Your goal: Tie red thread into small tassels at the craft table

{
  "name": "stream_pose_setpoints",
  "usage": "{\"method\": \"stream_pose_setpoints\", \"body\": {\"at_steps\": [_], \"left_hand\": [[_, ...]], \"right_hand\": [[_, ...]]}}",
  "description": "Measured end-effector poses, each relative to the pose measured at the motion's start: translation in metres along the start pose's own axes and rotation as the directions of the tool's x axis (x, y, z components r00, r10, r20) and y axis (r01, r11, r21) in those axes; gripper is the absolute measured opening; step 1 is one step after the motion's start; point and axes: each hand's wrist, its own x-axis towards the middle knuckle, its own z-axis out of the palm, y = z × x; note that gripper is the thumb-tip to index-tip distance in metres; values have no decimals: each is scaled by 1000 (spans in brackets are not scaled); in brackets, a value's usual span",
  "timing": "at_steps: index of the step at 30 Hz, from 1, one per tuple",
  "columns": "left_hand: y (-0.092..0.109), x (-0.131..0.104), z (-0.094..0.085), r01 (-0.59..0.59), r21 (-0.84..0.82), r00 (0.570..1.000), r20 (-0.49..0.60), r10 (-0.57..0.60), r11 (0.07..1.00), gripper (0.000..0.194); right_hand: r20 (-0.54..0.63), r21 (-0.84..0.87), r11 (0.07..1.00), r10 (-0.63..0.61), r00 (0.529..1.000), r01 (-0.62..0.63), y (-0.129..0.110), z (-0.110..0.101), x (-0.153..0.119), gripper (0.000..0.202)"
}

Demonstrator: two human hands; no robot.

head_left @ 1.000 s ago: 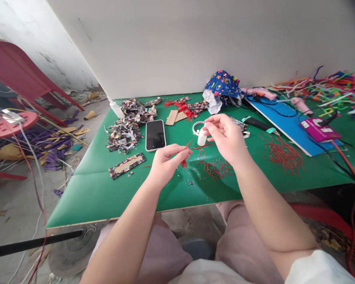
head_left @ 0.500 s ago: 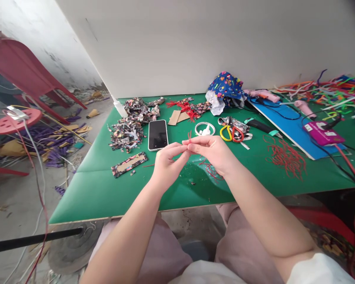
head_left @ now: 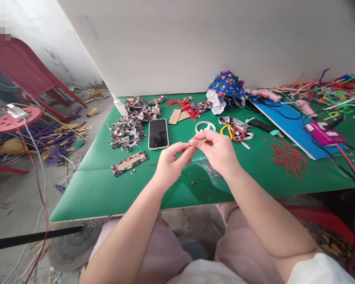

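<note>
Over the middle of the green table (head_left: 100, 191), my left hand (head_left: 173, 161) and my right hand (head_left: 219, 152) meet at the fingertips. Both pinch thin red string (head_left: 198, 135); strands show above and below the fingers. A black-screened phone (head_left: 158, 134) lies just beyond my left hand. Beyond my right hand are a white cable coil (head_left: 205, 126) and scissors with yellow and red handles (head_left: 238, 134). Loose red strings (head_left: 211, 171) lie under my right hand. A floral strip with a cardboard middle (head_left: 129, 163) rests left of my left hand.
Floral fabric scraps (head_left: 127, 132) are piled at the back left. On the right lie a red string heap (head_left: 286, 157), a black-and-green cutter (head_left: 263, 127), a blue board (head_left: 286, 126) and a magenta box (head_left: 325, 133) with cables. A blue patterned cloth (head_left: 226, 88) sits behind.
My right hand has shifted slightly right, its fingers bent differently. The red strands that stood upright above the fingertips now slant to the right, and more red shows below the fingers.
</note>
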Motion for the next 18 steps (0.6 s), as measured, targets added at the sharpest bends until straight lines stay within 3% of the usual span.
{"method": "stream_pose_setpoints", "body": {"at_steps": [10, 14, 18], "left_hand": [[5, 1, 2, 87, -42, 993, 81, -83, 995, 28], [8, 2, 2, 66, -96, 984, 174, -49, 993, 27], [9, 3, 3, 37, -124, 970, 244, -6, 992, 25]], "right_hand": [[30, 246, 955, 164, 986, -167, -4, -3, 1, 19], [71, 355, 913, 188, 980, -201, -2, -3, 1, 19], [28, 355, 919, 174, 984, -173, -1, 0, 0, 17]]}}
